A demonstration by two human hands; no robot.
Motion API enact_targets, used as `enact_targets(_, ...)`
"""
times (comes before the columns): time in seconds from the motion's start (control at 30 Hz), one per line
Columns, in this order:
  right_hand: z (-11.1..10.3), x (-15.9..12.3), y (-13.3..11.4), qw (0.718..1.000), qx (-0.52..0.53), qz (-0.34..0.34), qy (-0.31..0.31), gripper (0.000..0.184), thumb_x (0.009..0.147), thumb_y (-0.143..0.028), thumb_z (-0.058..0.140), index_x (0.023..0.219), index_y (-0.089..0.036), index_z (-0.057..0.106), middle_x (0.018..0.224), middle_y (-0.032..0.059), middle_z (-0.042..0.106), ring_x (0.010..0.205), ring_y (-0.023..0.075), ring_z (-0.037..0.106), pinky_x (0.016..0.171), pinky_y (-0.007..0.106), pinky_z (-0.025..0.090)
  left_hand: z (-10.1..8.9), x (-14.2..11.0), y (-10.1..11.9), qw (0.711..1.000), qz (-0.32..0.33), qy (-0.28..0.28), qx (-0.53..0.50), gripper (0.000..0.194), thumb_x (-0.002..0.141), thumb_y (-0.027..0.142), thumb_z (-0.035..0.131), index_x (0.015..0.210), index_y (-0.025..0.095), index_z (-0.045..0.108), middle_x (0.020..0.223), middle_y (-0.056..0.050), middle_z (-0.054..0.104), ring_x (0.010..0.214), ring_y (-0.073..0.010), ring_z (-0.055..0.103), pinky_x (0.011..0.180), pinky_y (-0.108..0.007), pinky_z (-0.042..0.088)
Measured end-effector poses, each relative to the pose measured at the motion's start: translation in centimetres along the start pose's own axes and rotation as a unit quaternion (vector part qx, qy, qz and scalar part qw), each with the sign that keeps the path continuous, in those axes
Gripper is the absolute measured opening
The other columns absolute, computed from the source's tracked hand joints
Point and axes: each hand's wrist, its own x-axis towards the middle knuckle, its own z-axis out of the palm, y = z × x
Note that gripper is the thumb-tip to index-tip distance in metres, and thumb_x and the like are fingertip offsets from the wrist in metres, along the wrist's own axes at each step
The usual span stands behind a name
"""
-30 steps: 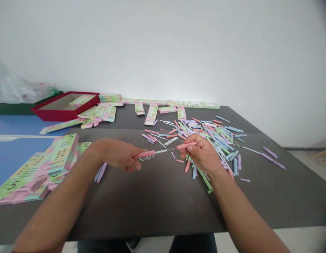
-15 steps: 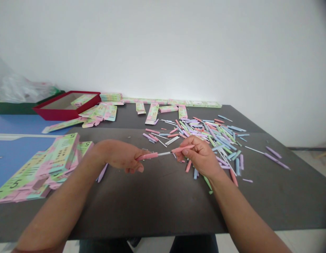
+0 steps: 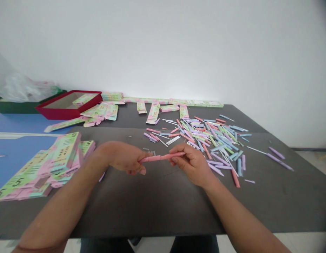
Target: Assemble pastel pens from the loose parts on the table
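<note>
A pink pen [image 3: 154,158] lies level between my two hands, above the dark tabletop. My left hand [image 3: 128,157] is closed on the barrel end. The tapered front part [image 3: 173,155] is pinched between thumb and fingers of my right hand [image 3: 190,162]. The two pink parts meet or nearly meet at a thin seam; no white refill shows between them. Just beyond my right hand spreads a pile of pen parts [image 3: 218,137] in pink, purple, blue and green, mixed with white refills [image 3: 173,140].
Stacked pastel cartons [image 3: 64,154] lie left, by my left forearm. A red box [image 3: 60,113], a green tray [image 3: 18,107] with a plastic bag [image 3: 26,89], and more cartons [image 3: 153,113] stand at the back. A purple pen part with refill [image 3: 280,161] lies far right.
The two pink pen parts have come together; the white refill seen between them is now covered. My right hand has moved slightly left and down.
</note>
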Motion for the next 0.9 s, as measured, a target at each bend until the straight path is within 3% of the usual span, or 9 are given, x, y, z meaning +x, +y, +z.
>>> enact_targets(0.23,-0.09,-0.11,-0.08,0.996,-0.072,-0.041,0.028,0.014,0.087,-0.025,0.056,0.101,-0.023,0.06,0.084,0.0028,0.063,0.075,0.0153,0.06,0.067,0.027,0.046,0.18,0.06,0.06,1.0,0.013,0.0,0.0,0.045,0.08,0.032,0.049,0.123,0.018,0.048,0.07,0.0,0.063,0.065,-0.0183,0.059,0.056,-0.025,0.042)
enact_targets(0.6,0.6,-0.46,-0.36,0.998,-0.049,-0.048,-0.015,0.009,0.091,-0.024,0.049,0.1,-0.023,0.047,0.082,0.0017,0.061,0.074,0.0149,0.06,0.066,0.028,0.045,0.2,-0.05,0.23,1.0,0.004,0.007,0.01,0.045,0.08,0.032,0.051,0.123,0.019,0.048,0.066,0.001,0.06,0.063,-0.0176,0.057,0.052,-0.023,0.039)
enact_targets(0.73,0.31,-0.37,-0.45,0.99,-0.123,-0.065,-0.004,0.01,0.089,-0.022,0.051,0.099,-0.022,0.051,0.083,0.002,0.062,0.073,0.0146,0.059,0.064,0.026,0.044,0.29,-0.01,0.13,0.999,-0.002,0.01,0.032,0.043,0.08,0.032,0.051,0.121,0.019,0.05,0.063,0.003,0.058,0.058,-0.0164,0.055,0.048,-0.023,0.036)
enact_targets(0.9,-0.07,-0.2,-0.45,0.98,-0.178,-0.094,0.004,0.012,0.087,-0.032,0.056,0.089,-0.021,0.059,0.078,0.0022,0.063,0.068,0.0147,0.057,0.06,0.026,0.041,0.44,-0.05,-0.18,0.998,-0.012,0.03,0.058,0.042,0.079,0.034,0.052,0.119,0.021,0.053,0.068,0.001,0.064,0.062,-0.0178,0.059,0.049,-0.024,0.036)
